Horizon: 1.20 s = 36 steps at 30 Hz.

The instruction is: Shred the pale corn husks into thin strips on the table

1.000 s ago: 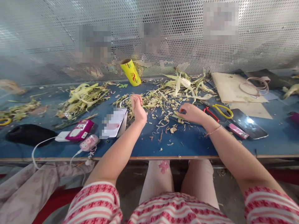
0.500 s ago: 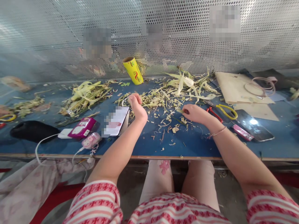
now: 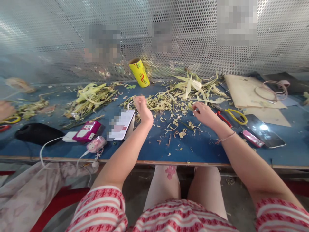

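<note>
Leaf trimmings (image 3: 164,103) and an open-topped yellow tube (image 3: 140,76) sit beyond my left hand (image 3: 142,108), bent at the wrist, grip unclear, while my right hand (image 3: 204,113) pinches a green strip (image 3: 190,107).

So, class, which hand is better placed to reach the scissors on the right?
Probably the right hand: the scissors lie close by its wrist, while the left hand is farther off, across the scraps.
</note>
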Each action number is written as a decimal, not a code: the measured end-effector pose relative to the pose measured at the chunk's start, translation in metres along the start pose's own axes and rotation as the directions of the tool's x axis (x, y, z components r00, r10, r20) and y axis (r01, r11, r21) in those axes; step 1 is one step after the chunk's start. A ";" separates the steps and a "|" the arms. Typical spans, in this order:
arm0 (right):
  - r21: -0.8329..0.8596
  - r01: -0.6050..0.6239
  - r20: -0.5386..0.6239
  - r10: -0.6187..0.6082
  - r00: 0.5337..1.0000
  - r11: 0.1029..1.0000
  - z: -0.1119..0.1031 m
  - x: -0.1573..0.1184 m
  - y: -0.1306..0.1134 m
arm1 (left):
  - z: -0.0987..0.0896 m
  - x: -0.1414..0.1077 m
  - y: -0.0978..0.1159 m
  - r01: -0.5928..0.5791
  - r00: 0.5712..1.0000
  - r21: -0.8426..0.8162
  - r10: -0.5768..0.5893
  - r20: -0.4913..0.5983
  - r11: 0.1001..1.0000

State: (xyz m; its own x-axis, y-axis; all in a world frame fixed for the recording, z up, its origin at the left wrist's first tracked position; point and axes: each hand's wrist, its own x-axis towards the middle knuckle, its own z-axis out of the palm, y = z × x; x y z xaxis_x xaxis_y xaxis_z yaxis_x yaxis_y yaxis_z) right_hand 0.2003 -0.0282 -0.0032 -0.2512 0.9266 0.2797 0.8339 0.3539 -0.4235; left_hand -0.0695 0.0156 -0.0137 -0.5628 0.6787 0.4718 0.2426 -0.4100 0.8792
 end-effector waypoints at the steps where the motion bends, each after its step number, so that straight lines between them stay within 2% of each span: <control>1: -0.002 -0.004 0.000 0.004 1.000 1.000 0.001 0.000 0.001 | 0.001 -0.002 0.000 -0.045 0.991 0.098 0.033 0.127 0.994; 2: -0.006 -0.006 -0.003 0.006 1.000 1.000 0.001 0.000 0.001 | 0.001 -0.003 0.000 -0.127 0.961 0.207 0.069 0.268 0.970; 4: -0.014 -0.006 -0.011 0.006 1.000 1.000 0.002 0.000 0.002 | 0.000 -0.007 0.001 -0.348 0.848 0.400 0.103 0.520 0.848; 6: -0.021 -0.010 -0.023 0.010 1.000 1.000 0.003 0.000 0.003 | -0.002 -0.010 0.002 -0.529 0.735 0.514 0.061 0.676 0.675; 7: -0.025 -0.016 -0.031 0.015 0.999 1.000 0.003 0.000 0.004 | -0.003 -0.011 0.002 -0.581 0.698 0.549 0.021 0.716 0.601; 9: -0.031 -0.024 -0.044 0.023 0.999 0.999 0.003 0.000 0.004 | -0.005 -0.011 0.004 -0.626 0.665 0.595 -0.054 0.745 0.504; 11: -0.037 -0.026 -0.055 0.024 0.998 0.999 0.003 0.000 0.004 | -0.006 -0.010 0.004 -0.627 0.669 0.623 -0.087 0.738 0.468; 15: -0.043 0.001 -0.083 -0.005 0.997 0.999 0.003 0.002 0.002 | -0.006 -0.008 0.002 -0.637 0.678 0.610 -0.035 0.735 0.472; 18: -0.010 0.024 -0.097 -0.025 0.995 1.000 0.002 0.002 -0.001 | -0.005 -0.008 0.002 -0.683 0.648 0.540 0.066 0.759 0.493; 20: 0.028 0.013 -0.102 -0.010 0.995 1.000 0.002 0.002 -0.003 | -0.003 -0.010 0.004 -0.726 0.598 0.450 0.154 0.787 0.520; 24: 0.095 -0.004 -0.091 0.012 0.996 0.996 0.001 0.002 -0.004 | 0.001 -0.013 0.006 -0.811 0.442 0.194 0.361 0.821 0.552; 27: 0.108 0.082 -0.084 -0.073 0.994 0.991 0.003 0.002 -0.002 | 0.005 -0.015 0.004 -0.836 0.342 0.035 0.469 0.814 0.548; 29: 0.099 0.171 -0.079 -0.164 0.983 0.980 0.005 0.003 0.000 | 0.006 -0.016 0.003 -0.834 0.299 -0.028 0.494 0.816 0.551; 32: 0.089 0.286 -0.081 -0.280 0.957 0.954 0.008 0.003 0.003 | 0.008 -0.017 0.002 -0.816 0.278 -0.072 0.498 0.821 0.574; 36: 0.098 0.363 -0.104 -0.353 0.930 0.927 0.007 0.002 0.002 | 0.007 -0.018 0.002 -0.799 0.322 -0.059 0.509 0.798 0.598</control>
State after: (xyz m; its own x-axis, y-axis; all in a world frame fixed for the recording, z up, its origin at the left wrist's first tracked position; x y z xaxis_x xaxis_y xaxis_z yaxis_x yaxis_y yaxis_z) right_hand 0.1980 -0.0243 -0.0096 -0.4767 0.7234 0.4995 0.6334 0.6767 -0.3755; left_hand -0.0534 0.0066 -0.0195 0.5726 0.4961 0.6527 0.5485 -0.8235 0.1448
